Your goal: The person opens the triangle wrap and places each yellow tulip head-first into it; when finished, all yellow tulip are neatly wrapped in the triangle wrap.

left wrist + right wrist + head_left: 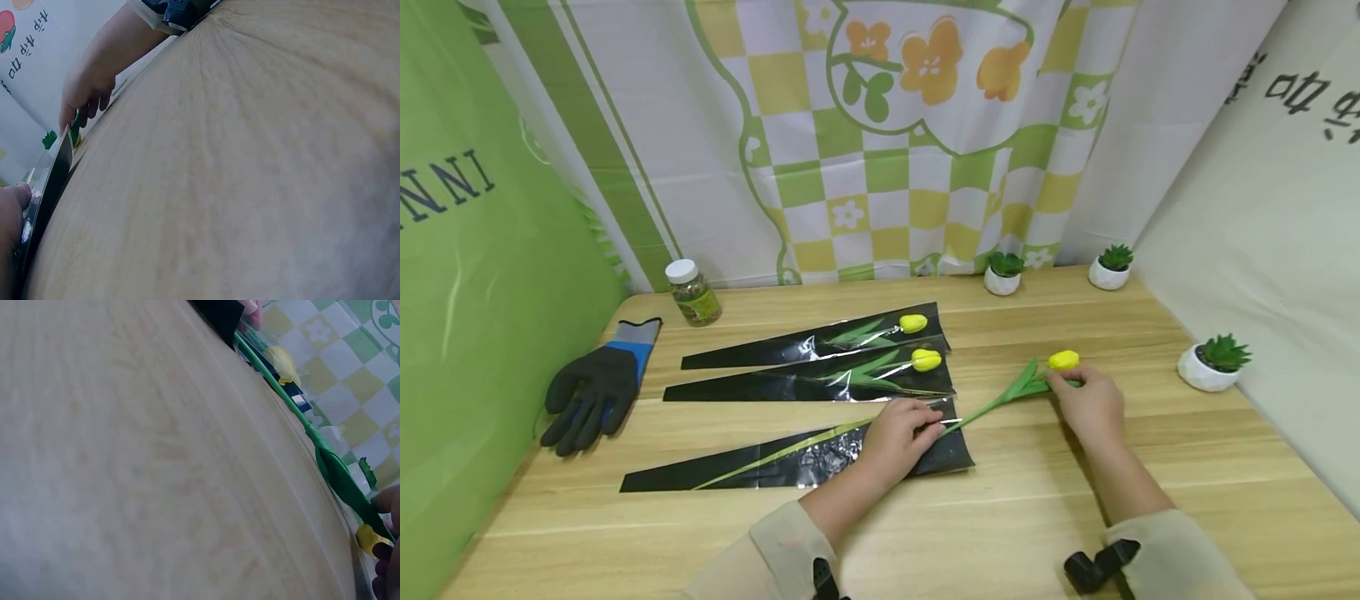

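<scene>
My right hand (1090, 406) pinches a yellow artificial tulip (1018, 386) just below its bloom. The green stem (284, 394) slants down to the left, and its end reaches the wide mouth of a black flower sleeve (805, 457) with a clear front. At that mouth my left hand (898, 437) grips the sleeve's edge between thumb and fingers, partly covering the stem's end. Farther back lie two more black sleeves, the middle sleeve (715, 392) and the far sleeve (737, 356), each holding a yellow tulip.
A black and blue work glove (598, 383) lies at the left, with a white-capped jar (694, 293) behind it. Small potted succulents stand at the back and right, including a near right succulent (1212, 364). Patterned cloth (917, 192) hangs along the table's back edge.
</scene>
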Motion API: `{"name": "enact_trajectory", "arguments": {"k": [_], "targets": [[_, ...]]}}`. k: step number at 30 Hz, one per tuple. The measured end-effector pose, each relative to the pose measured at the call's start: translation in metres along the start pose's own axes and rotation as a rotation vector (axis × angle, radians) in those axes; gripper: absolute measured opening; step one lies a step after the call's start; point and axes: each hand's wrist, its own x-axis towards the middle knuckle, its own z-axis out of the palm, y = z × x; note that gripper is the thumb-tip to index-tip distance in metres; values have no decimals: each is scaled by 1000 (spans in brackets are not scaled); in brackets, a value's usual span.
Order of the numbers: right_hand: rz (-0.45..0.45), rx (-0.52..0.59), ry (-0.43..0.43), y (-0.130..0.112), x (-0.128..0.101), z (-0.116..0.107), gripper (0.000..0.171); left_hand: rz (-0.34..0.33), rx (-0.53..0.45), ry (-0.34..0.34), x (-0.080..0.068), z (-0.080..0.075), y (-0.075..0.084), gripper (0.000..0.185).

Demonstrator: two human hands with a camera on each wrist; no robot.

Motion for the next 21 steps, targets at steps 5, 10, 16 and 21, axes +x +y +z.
{"name": "enact_trajectory", "arguments": {"k": [5, 10, 16, 21], "targets": [[-27, -147, 1, 2, 1, 6, 62, 0, -2, -2, 0, 0, 1, 22], [16, -210, 37, -2, 3, 14, 63, -5, -2, -6, 0, -1, 1, 22], [68, -173, 53, -6, 7, 20, 58, -14, 11, -18, 0, -1, 0, 23], [95, -47, 70, -7, 7, 22, 55, -21, 8, -23, 0, -1, 1, 23]]}}
